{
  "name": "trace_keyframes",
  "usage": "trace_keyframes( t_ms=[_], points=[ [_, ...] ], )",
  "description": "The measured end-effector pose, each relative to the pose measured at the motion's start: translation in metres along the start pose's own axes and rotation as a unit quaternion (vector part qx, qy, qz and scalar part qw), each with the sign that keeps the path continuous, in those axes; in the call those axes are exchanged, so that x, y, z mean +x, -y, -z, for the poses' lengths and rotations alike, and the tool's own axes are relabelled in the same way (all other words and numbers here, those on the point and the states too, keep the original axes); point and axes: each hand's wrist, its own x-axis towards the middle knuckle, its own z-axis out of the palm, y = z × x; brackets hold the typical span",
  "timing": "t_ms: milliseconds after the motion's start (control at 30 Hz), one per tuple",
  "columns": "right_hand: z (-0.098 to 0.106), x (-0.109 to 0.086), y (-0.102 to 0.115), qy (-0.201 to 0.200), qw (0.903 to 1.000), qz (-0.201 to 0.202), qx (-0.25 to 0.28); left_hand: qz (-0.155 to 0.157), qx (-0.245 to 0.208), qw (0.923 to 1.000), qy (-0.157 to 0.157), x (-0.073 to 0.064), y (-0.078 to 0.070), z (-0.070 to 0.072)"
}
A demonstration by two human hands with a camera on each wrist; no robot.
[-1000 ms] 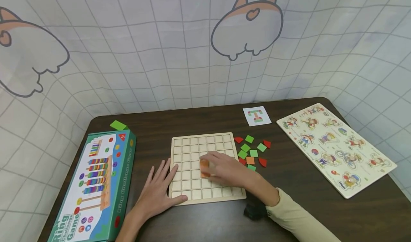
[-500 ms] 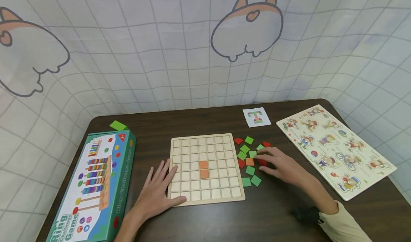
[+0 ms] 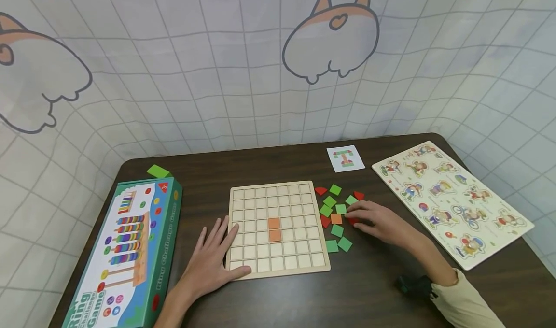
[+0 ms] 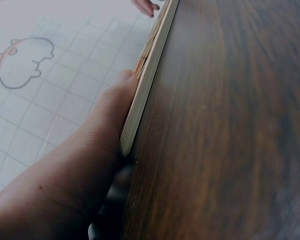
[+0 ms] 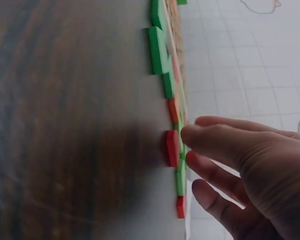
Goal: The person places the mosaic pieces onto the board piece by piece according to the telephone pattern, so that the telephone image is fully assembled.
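A wooden grid board (image 3: 322, 268) lies on the dark table with two orange square tiles (image 3: 274, 223) in one column near its middle. My left hand (image 3: 206, 260) rests on the board's left edge, fingers spread and the thumb at the near corner. To the right, my right hand (image 3: 386, 225) hovers over the loose pieces with its fingers slightly bent. In the right wrist view its fingertips are close by a red piece (image 5: 173, 148), with no piece pinched between them. Just left of those fingertips lies a loose orange tile (image 3: 336, 219), among green tiles (image 3: 337, 230).
A small card (image 3: 346, 158) with a red and green pattern lies behind the pieces. On the right is a cartoon puzzle board (image 3: 451, 200). A ring game box (image 3: 130, 250) stands at left, with a green block (image 3: 159, 171) behind it.
My right hand has drawn back from the board to the loose pieces, uncovering two orange tiles in the grid. It has barely moved in the last half second. My left hand stays put.
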Motion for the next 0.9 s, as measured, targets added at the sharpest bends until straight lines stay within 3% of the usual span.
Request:
trace_keyframes(
  t_ms=[167,467,633,900],
  points=[
    [-0.0036,0.0001,-0.002,0.016,0.9995,0.026,0.005,0.002,0.001,1.0,0.002,-0.0006,-0.0001,-0.0003],
    [0.0013,-0.0012,-0.0032,0.062,0.9981,-0.006,0.003,0.001,-0.003,1.0,0.001,0.0012,-0.0016,0.0002],
    [0.0017,-0.0017,-0.0047,0.056,0.9982,-0.022,-0.002,0.002,0.001,1.0,-0.001,0.0017,-0.0022,0.0005],
    [-0.0031,-0.0007,-0.0076,0.027,0.9995,-0.002,0.014,0.001,0.002,1.0,0.001,0.0001,-0.001,0.0009]
  ],
)
